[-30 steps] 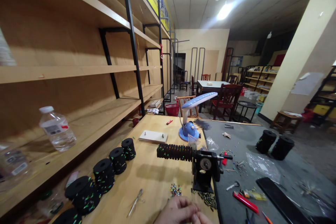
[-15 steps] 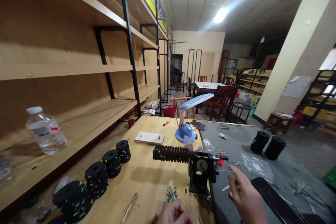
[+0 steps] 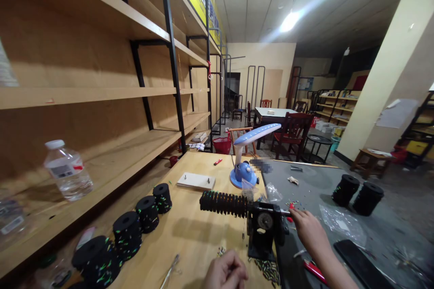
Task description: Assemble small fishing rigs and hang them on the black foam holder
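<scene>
In the head view, I see the ribbed black roll (image 3: 224,203) jutting left from the black machine (image 3: 262,223). Right of the machine, the right hand (image 3: 308,226) is closed around the crank handle (image 3: 285,212). The left hand (image 3: 228,272) curls at the machine's near left; whether it pinches anything, I cannot tell.

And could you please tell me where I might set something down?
Bare wood shows between the row of black spools and the machine, beyond the metal tool. The grey surface around the right hand is crowded: plastic bag, red tool.
</scene>
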Tool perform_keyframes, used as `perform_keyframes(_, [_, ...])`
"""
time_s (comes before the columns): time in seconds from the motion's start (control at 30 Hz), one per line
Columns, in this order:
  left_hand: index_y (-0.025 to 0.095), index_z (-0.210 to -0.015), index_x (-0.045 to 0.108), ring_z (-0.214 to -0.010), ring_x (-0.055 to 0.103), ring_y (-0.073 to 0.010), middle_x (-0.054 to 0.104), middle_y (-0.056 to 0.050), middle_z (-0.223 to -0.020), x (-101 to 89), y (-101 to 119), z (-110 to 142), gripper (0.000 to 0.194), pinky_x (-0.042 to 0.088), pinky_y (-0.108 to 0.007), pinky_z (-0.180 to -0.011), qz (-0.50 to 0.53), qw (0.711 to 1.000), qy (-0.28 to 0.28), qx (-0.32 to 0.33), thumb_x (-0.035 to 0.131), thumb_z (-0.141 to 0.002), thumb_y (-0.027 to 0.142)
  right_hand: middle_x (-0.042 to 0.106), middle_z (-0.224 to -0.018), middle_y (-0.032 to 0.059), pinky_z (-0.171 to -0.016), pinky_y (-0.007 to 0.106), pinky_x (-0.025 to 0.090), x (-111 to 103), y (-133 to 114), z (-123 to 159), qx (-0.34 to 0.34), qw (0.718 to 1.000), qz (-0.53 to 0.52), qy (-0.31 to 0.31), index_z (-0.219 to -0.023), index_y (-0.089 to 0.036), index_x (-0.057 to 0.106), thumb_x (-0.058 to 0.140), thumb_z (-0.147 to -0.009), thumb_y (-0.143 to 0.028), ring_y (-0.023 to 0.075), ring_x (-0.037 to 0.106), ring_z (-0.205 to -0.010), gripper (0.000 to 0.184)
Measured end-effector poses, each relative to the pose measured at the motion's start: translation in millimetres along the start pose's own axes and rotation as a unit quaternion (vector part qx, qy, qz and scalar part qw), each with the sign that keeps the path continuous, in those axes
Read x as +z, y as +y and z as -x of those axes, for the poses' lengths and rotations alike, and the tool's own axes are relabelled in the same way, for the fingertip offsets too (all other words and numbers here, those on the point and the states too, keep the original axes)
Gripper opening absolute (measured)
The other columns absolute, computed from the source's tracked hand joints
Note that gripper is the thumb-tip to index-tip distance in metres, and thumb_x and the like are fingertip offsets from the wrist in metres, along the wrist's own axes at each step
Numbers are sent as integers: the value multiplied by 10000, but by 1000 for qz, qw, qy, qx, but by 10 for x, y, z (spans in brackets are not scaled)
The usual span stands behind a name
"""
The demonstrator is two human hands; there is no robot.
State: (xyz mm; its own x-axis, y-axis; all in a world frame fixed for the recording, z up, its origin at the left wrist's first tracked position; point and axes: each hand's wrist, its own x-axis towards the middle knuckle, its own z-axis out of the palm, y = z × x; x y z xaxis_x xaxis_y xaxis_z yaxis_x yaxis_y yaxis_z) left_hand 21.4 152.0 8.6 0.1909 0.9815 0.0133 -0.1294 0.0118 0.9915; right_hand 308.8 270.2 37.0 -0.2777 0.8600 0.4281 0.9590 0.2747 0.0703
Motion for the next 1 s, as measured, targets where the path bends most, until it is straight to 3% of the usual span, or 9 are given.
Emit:
perform_keyframes(0.2, [154, -669, 589, -412, 485, -98, 538, 7, -471, 8, 244, -98, 486, 349, -224, -458, 14, 999, 15, 27, 657, -706, 633, 767, -1006, 88, -760, 354, 535, -22, 42, 45, 17, 999, -30, 8, -998, -191, 742, 439, -842, -123, 272, 680, -915, 348])
perform_keyframes(0.27, [156, -668, 594, -413, 488, -96, 545, 8, -491, 15, 291, -108, 468, 349, -223, -453, 16, 1000, 6, 25, 668, -707, 617, 762, -992, 118, -776, 392, 523, -193, -30, 71, 61, 994, -66, 69, -1015, -182, 730, 425, -872, -208, 298, 663, -927, 338])
perform_keyframes(0.37, [155, -670, 590, -428, 499, -90, 574, 0, -552, 28, 375, -108, 449, 351, -219, -459, 23, 1000, -11, 16, 674, -716, 594, 749, -931, 134, -762, 379, 516, -556, -368, 81, 129, 952, -211, 180, -1012, -184, 715, 458, -882, -400, 295, 661, -877, 361])
perform_keyframes(0.4, [154, -674, 584, -434, 502, -87, 589, -6, -577, 33, 416, -108, 442, 352, -217, -464, 28, 999, -17, 16, 677, -719, 584, 746, -927, 122, -753, 356, 517, -671, -537, 70, 127, 939, -275, 165, -981, -198, 718, 482, -872, -426, 280, 667, -859, 346])
perform_keyframes(0.47, [153, -684, 570, -446, 507, -82, 616, -19, -622, 46, 521, -115, 423, 355, -213, -476, 43, 998, -32, 18, 683, -731, 558, 746, -890, 94, -707, 307, 522, -845, -907, 20, 112, 905, -405, 73, -925, -199, 715, 524, -855, -446, 245, 680, -803, 320])
perform_keyframes(0.57, [153, -691, 560, -456, 505, -77, 627, -24, -646, 86, 710, -139, 387, 360, -208, -488, 72, 995, -53, 34, 688, -752, 513, 702, -663, 41, -487, 243, 470, -933, -1366, -109, 141, 812, -562, -70, -822, -167, 681, 497, -859, -468, 173, 630, -549, 356])
perform_keyframes(0.63, [154, -684, 553, -446, 495, -73, 626, -24, -646, 123, 825, -161, 375, 354, -207, -479, 94, 993, -63, 46, 695, -752, 495, 662, -608, 14, -403, 217, 408, -918, -1525, -213, 170, 759, -619, -107, -763, -153, 644, 537, -812, -487, 136, 567, -457, 354])
perform_keyframes(0.8, [145, -669, 561, -423, 474, -71, 576, -4, -568, 193, 955, -224, 376, 337, -209, -471, 115, 988, -79, 69, 695, -757, 486, 601, -485, -48, -373, 194, 379, -885, -1541, -421, 240, 686, -679, -107, -805, -160, 598, 611, -706, -455, 106, 504, -380, 311])
perform_keyframes(1.0, [149, -651, 540, -394, 460, -64, 566, 3, -550, 255, 976, -284, 415, 315, -205, -443, 132, 985, -92, 68, 708, -720, 522, 572, -438, -54, -363, 175, 334, -913, -1489, -488, 285, 651, -691, -135, -732, -164, 599, 647, -648, -411, 98, 504, -358, 265])
